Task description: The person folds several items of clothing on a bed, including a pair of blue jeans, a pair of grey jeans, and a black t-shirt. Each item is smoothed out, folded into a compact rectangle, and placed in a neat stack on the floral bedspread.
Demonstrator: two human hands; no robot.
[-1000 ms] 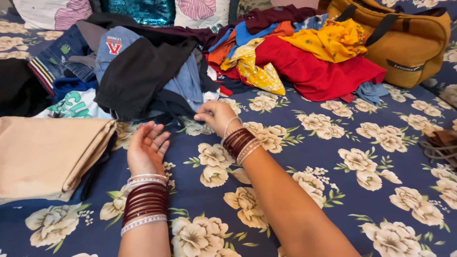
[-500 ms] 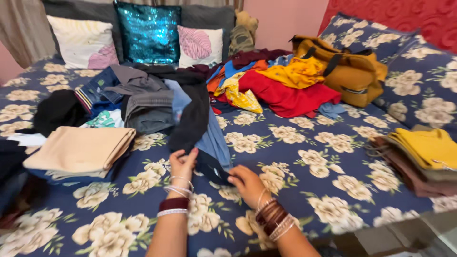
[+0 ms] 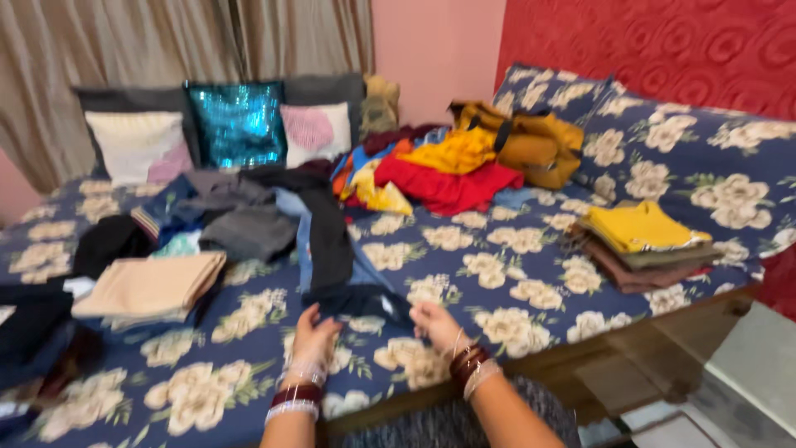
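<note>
1. Whereas the view sat closer 0.5 s ago, it now takes in the bed's wooden edge (image 3: 580,361) and more wall; left hand (image 3: 313,332) and right hand (image 3: 433,321) both pinch the dark garment (image 3: 358,300) at the near edge.
2. 2 folded stacks: beige (image 3: 149,286), yellow-topped (image 3: 643,241).
3. 1 mustard bag (image 3: 539,145).
4. 3 cushions, the middle one a teal sequin cushion (image 3: 236,124).

Dark garment (image 3: 356,300): soft matt cloth, held by both hands. Bedsheet (image 3: 497,274): matt printed cotton-like cloth. Cushion (image 3: 236,124): glittering sequins. Bag (image 3: 539,145): matt woven fabric. Bangles (image 3: 468,365): glossy, hard. Bed frame (image 3: 630,357): polished wood.
</note>
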